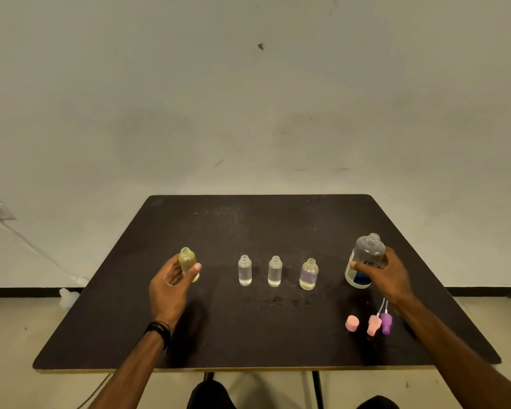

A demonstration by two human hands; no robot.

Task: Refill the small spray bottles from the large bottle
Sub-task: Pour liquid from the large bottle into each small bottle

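Left hand: grip wrapped around the yellowish small bottle at the left end of the row, thumb across its front; whether its base touches the tabletop I cannot tell.
Wrist: a dark band sits on the left wrist.
Right hand: grip closed around the large bottle, fingers round the right side, thumb across the label.
Large bottle: upright at the right of the tabletop, cap off, neck open, clear body with a white and blue label.
Row of small bottles: four in a line across the middle, all uncapped and upright.
First clear bottle: right of the yellowish one, well apart from it, standing free.
Second clear bottle: just right of the first, standing free.
Purple-tinted bottle: next along, between the clear pair and the large bottle, with a purple band over a yellowish base.
Pink cap: lying near the front right, nearer than the large bottle.
Pink spray head: just right of the cap, its white tube pointing away toward the far side.
Purple spray head: beside the pink one, close enough to look as if touching, its tube also pointing far.
Backdrop: plain pale wall behind the tabletop.
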